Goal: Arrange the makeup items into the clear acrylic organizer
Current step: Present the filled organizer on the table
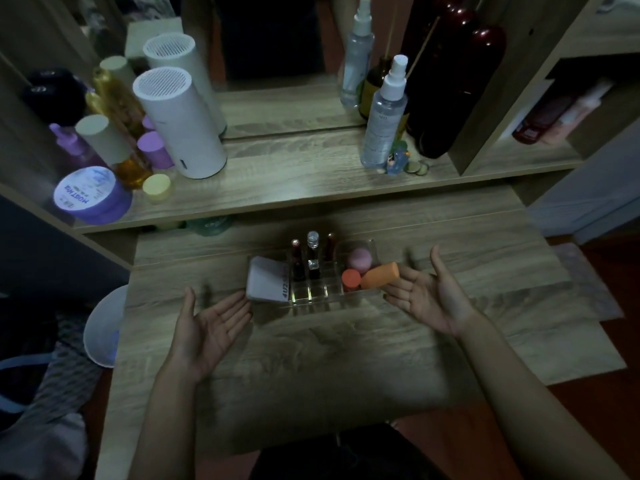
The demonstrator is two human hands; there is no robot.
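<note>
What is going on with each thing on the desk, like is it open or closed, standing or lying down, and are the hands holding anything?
Left hand: open, palm up, empty.
Right hand: open, palm up, empty.
Clear organizer: filled, front slots empty.
White compact: closed, leaning in the left compartment.
Lipsticks: capped, standing upright in slots.
Pink sponge: in the right compartment.
Orange sponge: lying tilted in the right compartment.
Spray bottle: capped, upright on the shelf.

Dim dressing corner in wood grain

A grey-brown wood-grain vanity table (346,358) stands under a raised shelf (294,174) backed by a mirror (277,46). An open cubby (554,109) sits to the right. Reddish-brown floor (616,410) shows at the right; a round white stool (104,327) stands at the left. Light is low and bluish.
</note>
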